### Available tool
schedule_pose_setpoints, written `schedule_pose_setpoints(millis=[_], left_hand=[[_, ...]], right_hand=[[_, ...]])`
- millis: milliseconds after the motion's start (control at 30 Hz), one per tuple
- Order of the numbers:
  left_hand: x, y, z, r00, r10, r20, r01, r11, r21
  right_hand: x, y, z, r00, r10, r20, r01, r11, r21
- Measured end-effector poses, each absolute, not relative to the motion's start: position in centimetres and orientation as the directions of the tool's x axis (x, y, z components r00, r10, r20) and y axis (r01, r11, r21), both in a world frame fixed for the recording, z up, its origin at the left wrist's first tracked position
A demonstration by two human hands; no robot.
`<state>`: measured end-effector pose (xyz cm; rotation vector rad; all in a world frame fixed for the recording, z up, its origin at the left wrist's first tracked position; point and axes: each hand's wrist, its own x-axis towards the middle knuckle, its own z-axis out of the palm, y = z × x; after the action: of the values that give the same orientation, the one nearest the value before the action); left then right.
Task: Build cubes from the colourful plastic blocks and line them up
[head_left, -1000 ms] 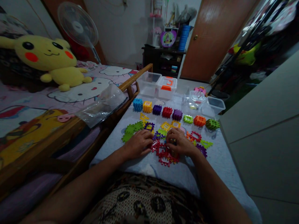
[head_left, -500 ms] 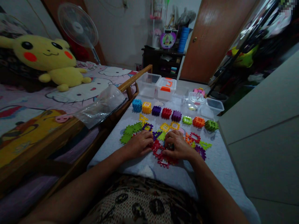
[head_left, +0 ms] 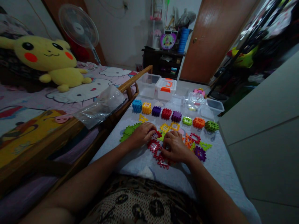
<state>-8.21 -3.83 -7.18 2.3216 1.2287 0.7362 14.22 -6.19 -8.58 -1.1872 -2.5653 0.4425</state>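
Observation:
On a pale blue cloth (head_left: 217,155) lie several flat interlocking plastic tiles in red, green, yellow, purple and orange. My left hand (head_left: 143,133) rests curled over a red tile (head_left: 156,135), fingertips pinching it. My right hand (head_left: 175,145) presses down, fingers bent, on a joined group of red tiles (head_left: 157,152) in front of me. Green tiles (head_left: 128,132) lie left of my left hand. A purple tile (head_left: 200,153) and an orange tile (head_left: 189,140) lie right of my right hand. Behind the hands stands a row of assembled cubes (head_left: 175,116) in several colours.
Clear plastic boxes (head_left: 149,84) and a white box with an orange latch (head_left: 166,88) stand behind the cubes. A bed with a wooden rail (head_left: 130,81), a clear bag (head_left: 102,105) and a yellow plush toy (head_left: 49,59) is on the left. A pale cabinet (head_left: 263,124) flanks the right.
My left hand has moved forward and right onto a red tile near the yellow ones. My right hand has stayed pressed on the red group, which shows more now.

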Motion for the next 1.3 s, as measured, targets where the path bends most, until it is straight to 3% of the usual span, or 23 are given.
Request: schedule_pose_setpoints(millis=[267,433,567,633,733,933,1167,1300], left_hand=[[-6.3,-1.1,-6.7,0.396,0.897,0.196,0.589,-0.412,0.696],[-6.2,-0.4,-6.9,0.355,0.912,0.205,0.513,-0.373,0.773],[-5.7,0.0,-6.8,0.375,0.916,0.145,0.455,-0.318,0.832],[-5.0,0.5,-6.6,0.399,0.910,0.118,0.457,-0.308,0.834],[-3.7,1.8,-6.4,0.424,0.901,0.095,0.506,-0.323,0.800],[-2.4,4.3,-6.8,0.465,0.885,-0.026,0.601,-0.293,0.744],[-3.4,4.3,-8.0,0.497,0.867,-0.033,0.613,-0.324,0.721],[-5.3,3.8,-7.7,0.653,0.756,-0.032,0.550,-0.445,0.707]], right_hand=[[13.9,-6.1,-9.2,-0.614,0.771,0.171,0.675,0.625,-0.393],[15.2,-5.3,-9.0,-0.518,0.791,0.327,0.539,0.598,-0.593],[16.9,-4.3,-9.2,-0.242,0.893,0.380,0.524,0.450,-0.723],[17.7,-3.8,-9.4,-0.116,0.889,0.443,0.577,0.423,-0.699],[18.2,-3.1,-10.0,-0.069,0.854,0.515,0.700,0.409,-0.584],[18.2,-2.8,-11.0,-0.273,0.902,0.335,0.769,0.414,-0.488],[19.0,-2.7,-12.1,-0.194,0.925,0.328,0.886,0.308,-0.346],[18.8,-2.7,-12.4,-0.146,0.933,0.328,0.908,0.258,-0.330]])
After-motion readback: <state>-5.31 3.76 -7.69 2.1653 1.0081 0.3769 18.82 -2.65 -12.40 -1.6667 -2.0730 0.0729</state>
